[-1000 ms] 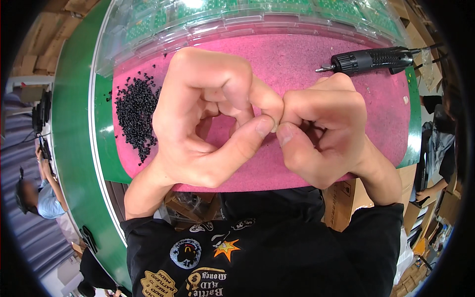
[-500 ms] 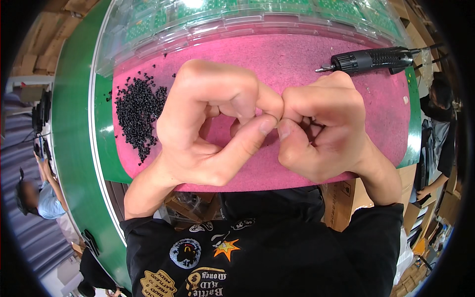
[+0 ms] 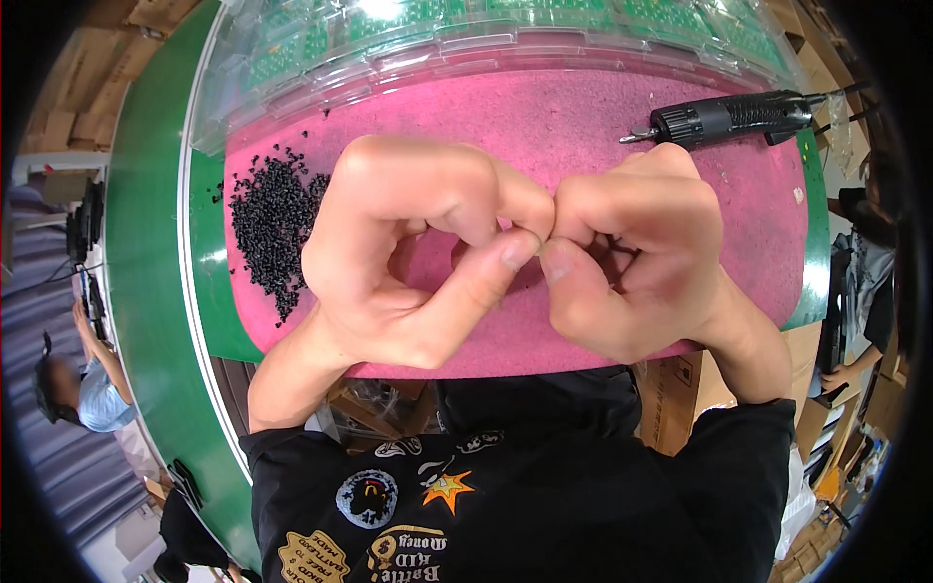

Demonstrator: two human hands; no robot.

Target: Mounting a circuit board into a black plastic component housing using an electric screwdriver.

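Over the pink mat (image 3: 466, 340), both of my hands are raised with their fingertips brought together. My left hand (image 3: 418, 243) pinches thumb against index finger, and its tips touch those of my right hand (image 3: 637, 253). The right hand is curled in a similar pinch. Whatever lies between the fingertips, if anything, is too small or hidden to make out. Left of my left hand is a heap of tiny black screws (image 3: 277, 219), partly covered by that hand. Beyond my right hand lies a black electric screwdriver (image 3: 734, 119), its bit pointing left.
Clear plastic trays (image 3: 486, 49) with green circuit boards stand along the mat's far edge. The green table (image 3: 146, 243) extends left. A cardboard box (image 3: 671, 403) is below the near edge. Other people (image 3: 97, 389) are at the far left and right.
My hands stay pressed together at the fingertips, with only a slight shift of the left hand downward. The screw heap and the screwdriver lie as before.
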